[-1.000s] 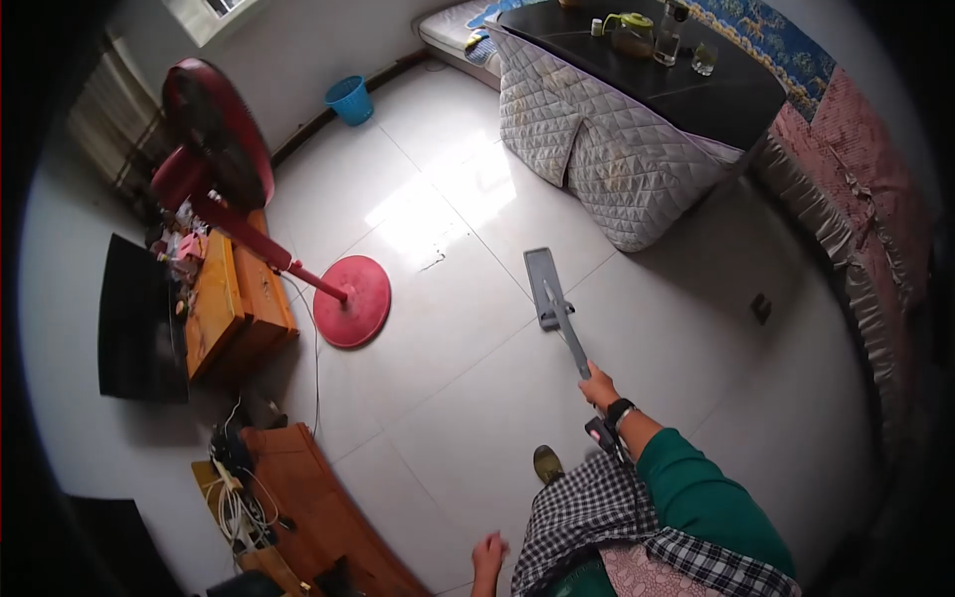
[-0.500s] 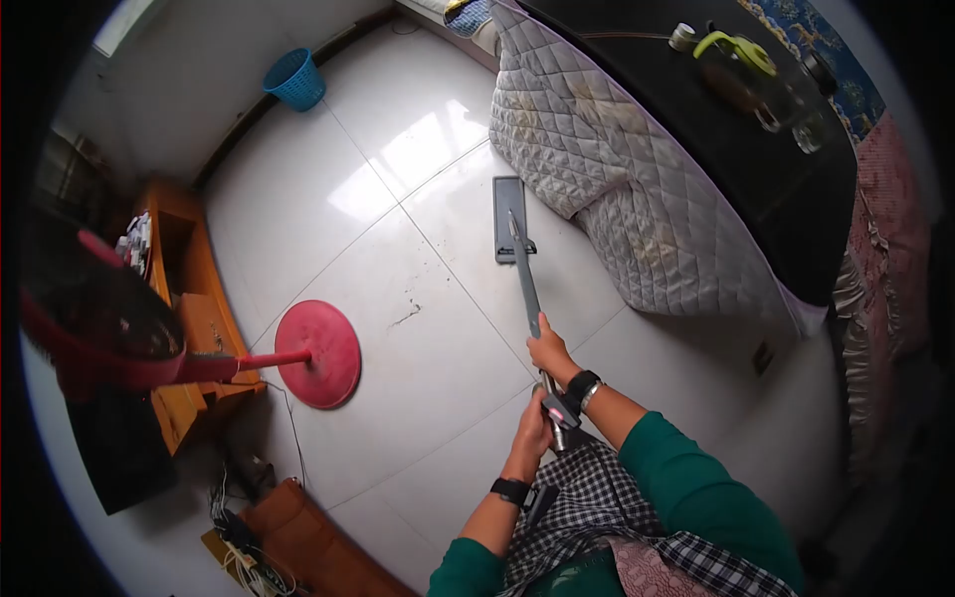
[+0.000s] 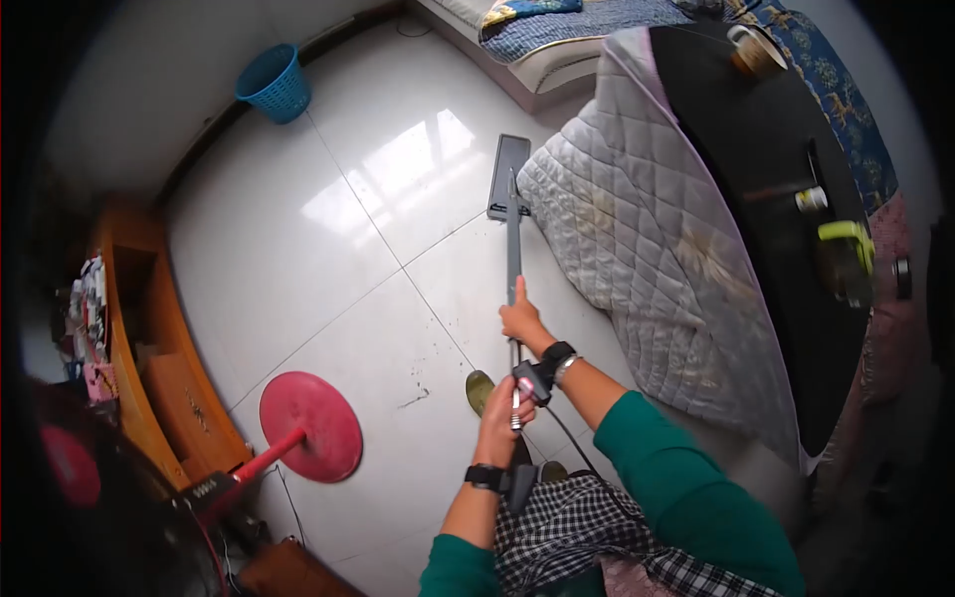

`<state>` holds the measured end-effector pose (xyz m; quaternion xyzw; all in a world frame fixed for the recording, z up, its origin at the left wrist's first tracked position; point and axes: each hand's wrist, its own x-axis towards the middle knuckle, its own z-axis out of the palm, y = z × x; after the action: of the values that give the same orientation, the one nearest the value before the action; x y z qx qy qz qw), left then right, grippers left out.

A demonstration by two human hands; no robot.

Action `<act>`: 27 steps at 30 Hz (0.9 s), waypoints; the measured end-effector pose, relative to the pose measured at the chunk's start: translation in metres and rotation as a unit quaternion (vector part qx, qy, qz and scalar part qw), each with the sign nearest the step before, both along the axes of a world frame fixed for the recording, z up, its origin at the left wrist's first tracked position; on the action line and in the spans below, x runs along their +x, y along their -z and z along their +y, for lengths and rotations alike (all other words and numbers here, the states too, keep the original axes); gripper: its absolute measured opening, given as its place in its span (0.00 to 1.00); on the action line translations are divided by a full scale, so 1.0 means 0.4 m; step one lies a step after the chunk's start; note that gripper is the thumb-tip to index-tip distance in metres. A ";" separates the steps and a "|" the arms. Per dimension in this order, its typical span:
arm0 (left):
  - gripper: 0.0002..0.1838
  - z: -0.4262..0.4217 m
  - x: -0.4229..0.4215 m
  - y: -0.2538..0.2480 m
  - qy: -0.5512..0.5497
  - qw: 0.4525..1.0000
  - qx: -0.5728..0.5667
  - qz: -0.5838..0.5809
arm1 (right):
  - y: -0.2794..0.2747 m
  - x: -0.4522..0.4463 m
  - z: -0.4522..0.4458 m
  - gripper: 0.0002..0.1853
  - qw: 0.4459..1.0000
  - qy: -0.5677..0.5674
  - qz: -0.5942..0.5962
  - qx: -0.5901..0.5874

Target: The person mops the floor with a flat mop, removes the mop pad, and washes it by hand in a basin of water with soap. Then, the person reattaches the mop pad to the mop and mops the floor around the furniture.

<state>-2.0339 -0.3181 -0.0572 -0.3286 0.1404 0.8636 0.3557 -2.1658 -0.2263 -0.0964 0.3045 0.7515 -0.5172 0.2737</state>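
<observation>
A flat mop (image 3: 513, 244) with a grey handle and a rectangular grey head lies against the tiled floor, its head beside the hanging quilted cover. My right hand (image 3: 524, 320) wraps around the handle farther down, toward the head. Nearer my body, my left hand (image 3: 505, 418) is closed around the upper end of the same handle. Black bands circle both wrists. Dark specks and crumbs (image 3: 414, 398) dot the pale tiles to the left of my hands.
A red round fan base (image 3: 310, 428) stands on the left, near an orange wooden cabinet (image 3: 169, 388). A blue basket (image 3: 275, 88) sits by the far wall. On the right, a grey quilted cover (image 3: 637, 219) drapes from a black-topped table (image 3: 736, 129) bearing a mug (image 3: 758, 52) and a lime-handled jug (image 3: 846, 261).
The view has shifted forward, and a green shoe now shows below my hands. The mop head has slid farther away along the cover's edge. Both hands keep their grip on the handle.
</observation>
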 end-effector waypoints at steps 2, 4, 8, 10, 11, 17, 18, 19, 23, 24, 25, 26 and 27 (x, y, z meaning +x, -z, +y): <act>0.17 -0.044 -0.029 -0.030 -0.008 1.000 -0.026 -0.015 | 0.018 -0.033 -0.051 0.43 0.999 -0.038 0.017 0.024; 0.14 -0.158 0.003 -0.033 0.007 0.996 -0.069 -0.053 | 0.056 -0.005 -0.154 0.44 0.996 -0.067 0.047 0.046; 0.14 -0.250 0.187 -0.185 -0.012 0.984 -0.115 -0.139 | -0.085 0.157 -0.303 0.43 0.985 -0.170 -0.014 0.013; 0.15 -0.282 0.245 -0.254 0.009 0.975 -0.146 -0.168 | -0.127 0.205 -0.357 0.44 0.984 -0.156 -0.068 -0.058; 0.16 -0.304 0.245 -0.275 0.020 0.971 -0.158 -0.180 | -0.153 0.175 -0.373 0.44 0.985 -0.151 -0.067 -0.058; 0.18 -0.448 -0.094 -0.408 0.259 0.946 -0.148 -0.127 | -0.194 -0.035 -0.373 0.37 0.972 0.099 -0.094 -0.190; 0.16 -0.408 -0.194 -0.408 0.304 0.914 -0.224 -0.147 | -0.196 -0.084 -0.353 0.34 0.972 0.146 -0.093 -0.160; 0.16 -0.414 -0.280 -0.380 0.358 0.900 -0.231 -0.089 | -0.168 -0.135 -0.324 0.35 0.968 0.183 -0.084 -0.147; 0.17 -0.317 -0.681 -0.223 0.462 0.859 -0.219 0.031 | -0.012 -0.441 -0.128 0.30 0.946 0.310 -0.023 -0.091; 0.18 -0.274 -0.782 -0.188 0.468 0.859 -0.202 0.037 | -0.005 -0.538 -0.077 0.24 0.939 0.335 -0.010 -0.072; 0.18 -0.226 -0.876 -0.146 0.470 0.858 -0.199 0.050 | 0.008 -0.632 -0.028 0.23 0.932 0.359 0.007 -0.057; 0.18 -0.179 -0.965 -0.102 0.459 0.868 -0.172 0.080 | 0.025 -0.721 0.024 0.22 0.924 0.379 0.026 -0.042; 0.18 -0.160 -0.997 -0.090 0.476 0.861 -0.168 0.062 | 0.035 -0.785 0.056 0.22 0.923 0.382 0.024 -0.038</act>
<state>-2.4327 -0.3822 -0.0213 -0.2227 0.4444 0.5709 0.6535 -2.4797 -0.2040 -0.1105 0.5455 0.5642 -0.6179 0.0483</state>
